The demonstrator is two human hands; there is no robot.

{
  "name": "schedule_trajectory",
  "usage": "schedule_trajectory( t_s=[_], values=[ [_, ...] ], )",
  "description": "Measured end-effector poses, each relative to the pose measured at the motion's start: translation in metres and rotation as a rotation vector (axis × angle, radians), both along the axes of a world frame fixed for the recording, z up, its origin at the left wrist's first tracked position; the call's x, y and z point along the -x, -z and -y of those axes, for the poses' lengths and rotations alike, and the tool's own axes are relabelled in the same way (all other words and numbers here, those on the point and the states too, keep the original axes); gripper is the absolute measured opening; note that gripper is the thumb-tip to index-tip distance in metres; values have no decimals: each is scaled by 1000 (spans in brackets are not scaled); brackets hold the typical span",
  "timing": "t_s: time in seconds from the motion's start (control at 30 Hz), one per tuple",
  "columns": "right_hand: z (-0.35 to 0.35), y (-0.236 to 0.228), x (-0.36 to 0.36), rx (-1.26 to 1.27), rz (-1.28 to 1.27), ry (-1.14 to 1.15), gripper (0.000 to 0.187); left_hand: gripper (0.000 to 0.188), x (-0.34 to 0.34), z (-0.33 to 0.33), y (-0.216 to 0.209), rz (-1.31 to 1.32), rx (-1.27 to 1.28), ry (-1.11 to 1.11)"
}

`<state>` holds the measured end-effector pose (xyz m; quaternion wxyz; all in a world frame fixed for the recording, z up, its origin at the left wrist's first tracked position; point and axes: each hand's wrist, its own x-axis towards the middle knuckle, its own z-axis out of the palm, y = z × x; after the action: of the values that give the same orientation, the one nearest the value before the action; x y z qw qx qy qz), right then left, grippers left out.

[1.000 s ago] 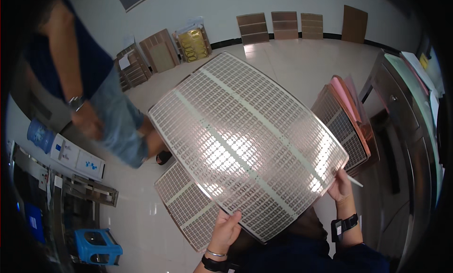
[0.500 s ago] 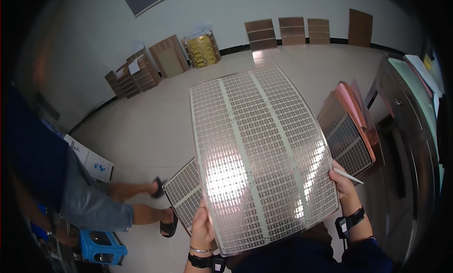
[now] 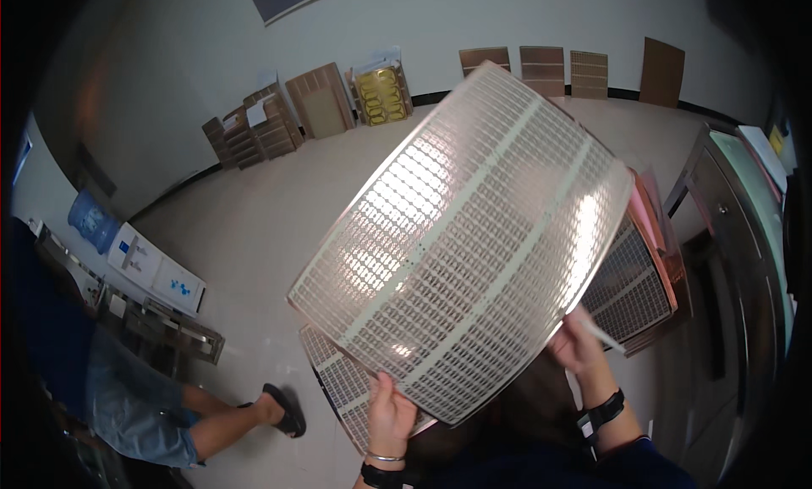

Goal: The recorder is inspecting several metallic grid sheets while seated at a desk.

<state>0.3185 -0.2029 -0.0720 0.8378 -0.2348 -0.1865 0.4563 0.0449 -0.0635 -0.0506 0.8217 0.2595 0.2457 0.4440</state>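
Note:
A large thin circuit-board panel point(image 3: 482, 227), silvery with rows of small repeated patterns and pale green strips, is held up tilted before me, its far end leaning to the right. My left hand point(image 3: 391, 414) pinches its near lower edge, thumb on top. At its right edge my right hand point(image 3: 578, 343) grips it, fingers partly hidden beneath. A white pen-like stick point(image 3: 605, 337) also sticks out from that hand. Below the held sheet, a second patterned panel point(image 3: 337, 379) shows in part, next to my left hand. Bright glare covers parts of the upper panel.
Stacked panels with pink sheets point(image 3: 630, 277) stand at right, beside a metal cabinet point(image 3: 719, 176). More boards point(image 3: 541, 70) lean on the far wall, along with brown stacks point(image 3: 321, 104). A person in denim shorts point(image 3: 139, 404) stands at left, near a water dispenser point(image 3: 156, 265).
The panel has turned clockwise, its far end swinging right, and its glare has shifted. My right hand has moved left. The person at left has shifted further left.

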Motion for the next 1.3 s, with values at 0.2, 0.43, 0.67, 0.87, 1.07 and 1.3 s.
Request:
schedule_trajectory(
  t_s=[0.2,0.43,0.67,0.87,1.07,1.3],
  values=[
    [60,10,-95,43,-44,429,43,32,50,-31,-1,-124,-85,-154],
    [92,-7,-95,294,177,431,45,26,74,-48,-10,-327,-198,-309],
    [71,-32,-80,371,368,235,48,29,96,-58,-6,-384,-232,-239],
    [64,-37,-72,478,463,255,44,36,106,-56,-4,-475,-255,-230],
    [58,-45,-67,495,457,249,40,33,102,-54,-3,-574,-206,-302],
    [54,-42,-71,530,567,219,46,31,104,-54,-14,-608,-192,-320]
  ],
)
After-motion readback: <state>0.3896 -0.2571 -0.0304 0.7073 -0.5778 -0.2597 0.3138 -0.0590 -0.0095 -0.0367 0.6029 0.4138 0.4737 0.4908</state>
